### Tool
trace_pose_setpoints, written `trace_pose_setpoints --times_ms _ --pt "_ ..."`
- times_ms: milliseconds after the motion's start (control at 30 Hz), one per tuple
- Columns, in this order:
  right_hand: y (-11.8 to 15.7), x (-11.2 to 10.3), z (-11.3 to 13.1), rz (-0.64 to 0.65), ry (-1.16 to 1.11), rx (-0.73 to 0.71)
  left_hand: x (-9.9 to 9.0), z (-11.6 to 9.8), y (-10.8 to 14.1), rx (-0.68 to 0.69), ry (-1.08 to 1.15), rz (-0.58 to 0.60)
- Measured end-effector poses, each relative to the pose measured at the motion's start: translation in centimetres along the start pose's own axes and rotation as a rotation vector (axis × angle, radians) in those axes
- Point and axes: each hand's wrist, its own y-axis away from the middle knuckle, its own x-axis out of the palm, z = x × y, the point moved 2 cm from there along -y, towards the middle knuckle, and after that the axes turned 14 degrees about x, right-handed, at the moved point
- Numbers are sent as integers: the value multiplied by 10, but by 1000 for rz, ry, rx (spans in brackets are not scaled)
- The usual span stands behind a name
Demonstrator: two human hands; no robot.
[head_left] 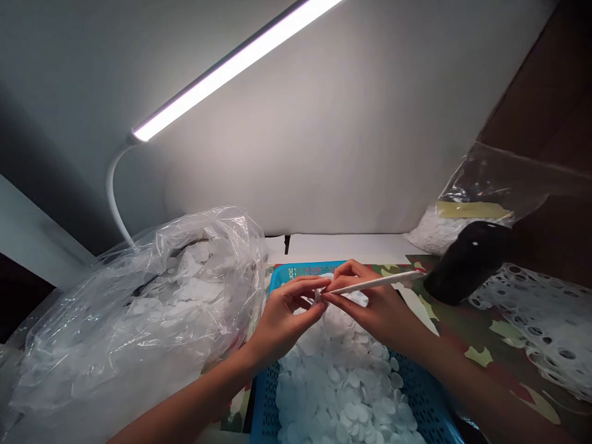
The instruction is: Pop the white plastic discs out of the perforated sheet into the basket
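My left hand [289,311] is closed, its fingertips pinching a small white piece [317,296] that looks like one of the thin discs; the fingers partly cover it. My right hand [370,305] grips a slim white stick [383,281], pen-like, with a reddish mark near its far end. The stick's near tip meets the small piece between my fingertips. Both hands are held above a blue perforated basket [416,388]. Many thin white round discs [356,394] are heaped inside it, below my hands.
A large clear plastic bag [115,333] with white pieces lies at the left. On the right are a black cylindrical object [469,262], sheets with punched holes [555,327] and another clear bag [432,231] of white material. A lit lamp [231,71] hangs overhead.
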Motion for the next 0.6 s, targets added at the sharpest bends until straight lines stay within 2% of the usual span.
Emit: trace_pose_setpoints --times_ms 133,233,300,367,500,533,600 --pt "-2 -5 1 3 -57 51 0 1 0 16 -24 3" --pt "-4 -9 1 54 -118 151 0 2 1 46 -37 18" --pt "-6 -9 0 103 -205 212 -1 2 1 94 -121 -10" --pt "-7 -8 -3 150 -313 258 -4 0 2 228 -322 -58" --pt "-10 -5 -11 207 -415 349 -8 -10 1 709 -854 -45" --pt "-10 -4 -12 217 -427 364 -8 -13 1 786 -940 -21" --pt "-10 -4 -12 228 -449 370 -9 -16 0 844 -1044 28"
